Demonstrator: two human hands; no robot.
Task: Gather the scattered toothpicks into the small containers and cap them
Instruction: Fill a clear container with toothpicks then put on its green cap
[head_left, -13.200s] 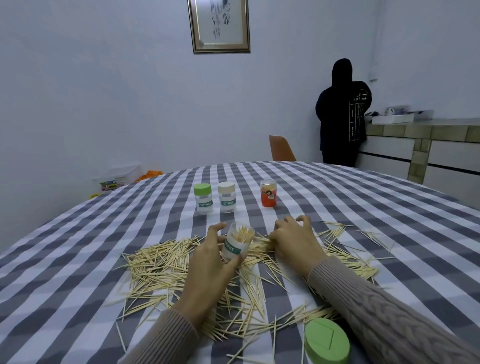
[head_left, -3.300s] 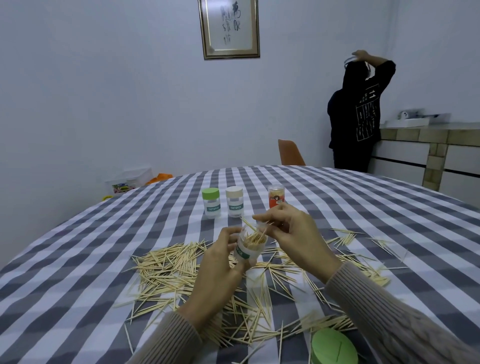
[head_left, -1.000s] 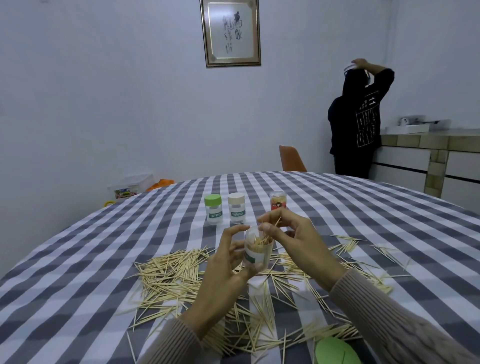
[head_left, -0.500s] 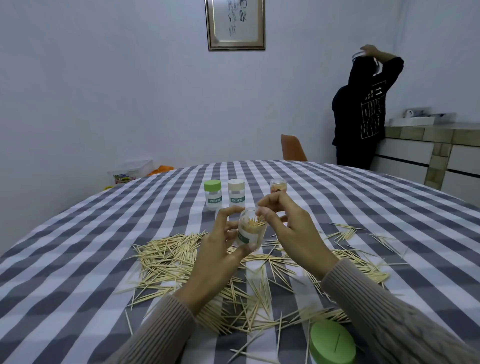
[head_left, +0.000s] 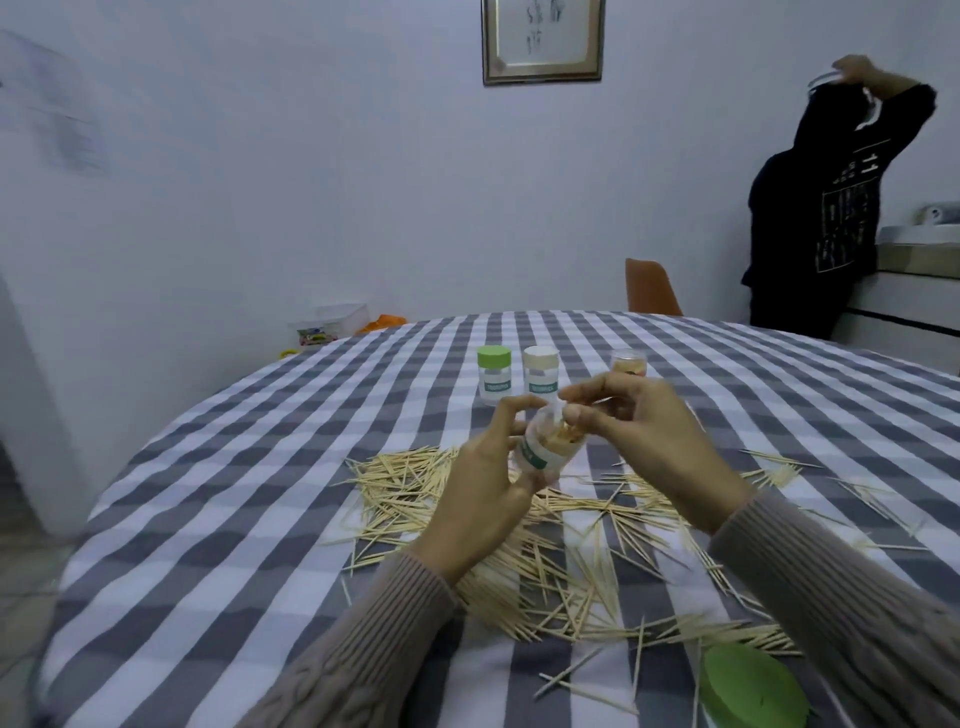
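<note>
My left hand (head_left: 485, 493) grips a small clear container (head_left: 545, 447) with a green label, tilted and partly filled with toothpicks, lifted above the table. My right hand (head_left: 654, 441) is at the container's mouth, its thumb and fingers pinching toothpicks there. Many loose toothpicks (head_left: 550, 566) lie scattered on the checked tablecloth (head_left: 249, 519) under and around both hands. A loose green cap (head_left: 750, 688) lies at the near right edge.
Behind my hands stand a green-capped container (head_left: 494, 375), a cream-capped container (head_left: 541, 375) and an orange one (head_left: 628, 368), partly hidden by my right hand. A person in dark clothes (head_left: 815, 208) stands by a counter at the far right. An orange chair (head_left: 650, 287) sits behind the table.
Both hands stay together at the container, which my left hand has tilted further to the right. My view has dipped and shifted, so the frame on the wall sits higher.
</note>
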